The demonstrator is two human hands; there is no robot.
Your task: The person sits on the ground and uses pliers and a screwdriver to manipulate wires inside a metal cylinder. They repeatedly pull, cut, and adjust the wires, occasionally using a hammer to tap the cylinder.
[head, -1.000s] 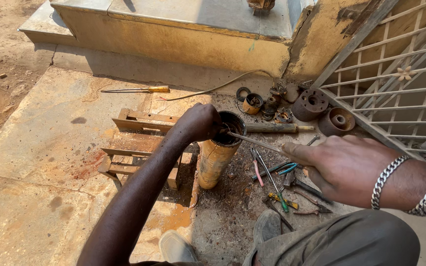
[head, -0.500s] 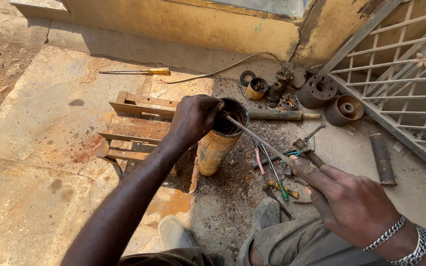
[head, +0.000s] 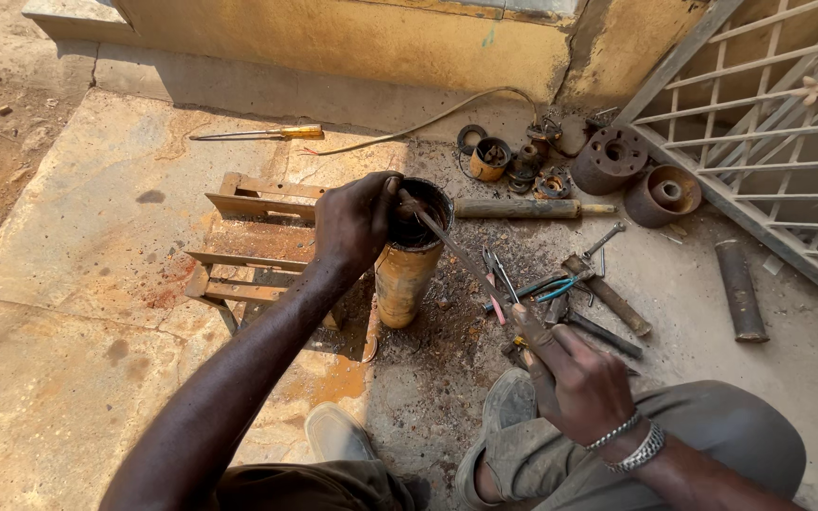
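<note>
We saw the left hand (head: 357, 222) clamped on the rim of an upright rusty yellow cylinder (head: 409, 260), fingers curled over its dark open mouth, near the middle of the view on the gritty concrete floor (head: 78, 312). The right hand (head: 584, 383), at about 4 o'clock from the cylinder, was closed around the handle end of a long thin rod (head: 461, 255) whose tip sat inside the mouth, right beside the left fingers. Our main worry: if the rod slipped off whatever it pried against, the tip could jab those fingers, since they were touching the same rim. The cylinder stood on loose dirt just beside a wooden frame (head: 257, 251) at its 9 o'clock, so a hard sideways push could tip it or skid its base. Pliers and other hand tools (head: 560, 289) lay scattered at 3 o'clock, close to the rod's path, and could be knocked by the right forearm. Round metal parts (head: 608, 161) sat at 1 o'clock, a yellow-handled screwdriver (head: 257, 134) at 11 o'clock, both well apart and unlikely to interfere. We could not tell what was inside the cylinder.
</note>
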